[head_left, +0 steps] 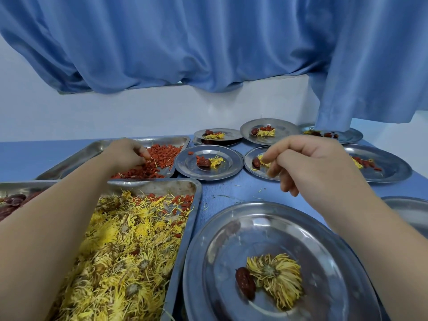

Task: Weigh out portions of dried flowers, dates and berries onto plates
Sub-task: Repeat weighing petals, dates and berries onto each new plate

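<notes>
Left hand (129,154) pinches berries (162,156) in the far tray (92,147). Right hand (308,163) hovers, fingers curled, over a half-hidden plate (251,158); whether it holds anything is unclear. Three trays and eight plates show. The date tray (14,188) is cut off at the left, and the curtain (347,89) covers part of one back plate (352,135).

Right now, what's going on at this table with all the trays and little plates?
A person is portioning dried ingredients onto metal plates. Their left hand digs curled fingers into the red berries in a tray, gathering a pinch. Their right hand hovers, loosely curled, over a partly filled plate; whether it holds anything is unclear. The nearest plate has one date and one yellow flower, no berries yet. Plates farther back already carry all three.
</notes>
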`<state>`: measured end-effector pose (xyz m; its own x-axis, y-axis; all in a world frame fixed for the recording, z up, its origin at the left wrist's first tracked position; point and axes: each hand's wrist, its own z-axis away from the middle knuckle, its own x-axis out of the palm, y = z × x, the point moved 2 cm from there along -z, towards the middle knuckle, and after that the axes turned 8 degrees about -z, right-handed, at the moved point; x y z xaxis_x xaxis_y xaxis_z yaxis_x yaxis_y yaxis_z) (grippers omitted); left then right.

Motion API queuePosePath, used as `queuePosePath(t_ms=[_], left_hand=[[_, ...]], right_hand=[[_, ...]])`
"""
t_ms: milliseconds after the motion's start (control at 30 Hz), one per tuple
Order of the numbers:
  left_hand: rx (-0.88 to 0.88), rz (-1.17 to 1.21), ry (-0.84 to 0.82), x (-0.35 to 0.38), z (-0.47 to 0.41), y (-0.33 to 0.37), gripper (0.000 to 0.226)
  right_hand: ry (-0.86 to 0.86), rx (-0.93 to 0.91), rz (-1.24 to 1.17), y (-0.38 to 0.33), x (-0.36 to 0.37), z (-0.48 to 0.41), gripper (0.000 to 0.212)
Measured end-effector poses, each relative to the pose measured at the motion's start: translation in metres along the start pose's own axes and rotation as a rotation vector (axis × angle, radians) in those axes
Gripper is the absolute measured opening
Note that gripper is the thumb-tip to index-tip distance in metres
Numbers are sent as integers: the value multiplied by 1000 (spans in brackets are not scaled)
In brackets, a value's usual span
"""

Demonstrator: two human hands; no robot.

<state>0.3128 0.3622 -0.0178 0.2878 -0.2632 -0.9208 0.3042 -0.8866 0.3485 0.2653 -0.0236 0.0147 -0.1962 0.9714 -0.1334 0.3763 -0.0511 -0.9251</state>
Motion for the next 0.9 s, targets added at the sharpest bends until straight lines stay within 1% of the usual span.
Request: queuePosePath(t_ms=[133,233,367,533,600,733,833,900], left_hand=[[33,253,-16,-10,17,22,11],[88,400,-62,-21,36,48,11],[175,594,-171,-33,73,93,14],[322,717,-337,-32,131,149,17],[364,708,-403,-23,153,165,19],[424,497,-427,3,180,182,17],[416,353,-458,10,188,184,17],[408,297,-482,10,193,184,17]], right_hand=[[19,6,-40,-4,-6,-2,36],[36,9,-77,-9,-11,-3,36],[61,22,-160,-18,-19,-3,38],[66,15,-178,-28,-27,-1,33],[55,13,-187,-31,-28,-1,32],[16,3,-197,-37,-27,2,32],[-71,4,-140,-42,-23,3,30],[-177,-18,-30,-45,-22,6,28]])
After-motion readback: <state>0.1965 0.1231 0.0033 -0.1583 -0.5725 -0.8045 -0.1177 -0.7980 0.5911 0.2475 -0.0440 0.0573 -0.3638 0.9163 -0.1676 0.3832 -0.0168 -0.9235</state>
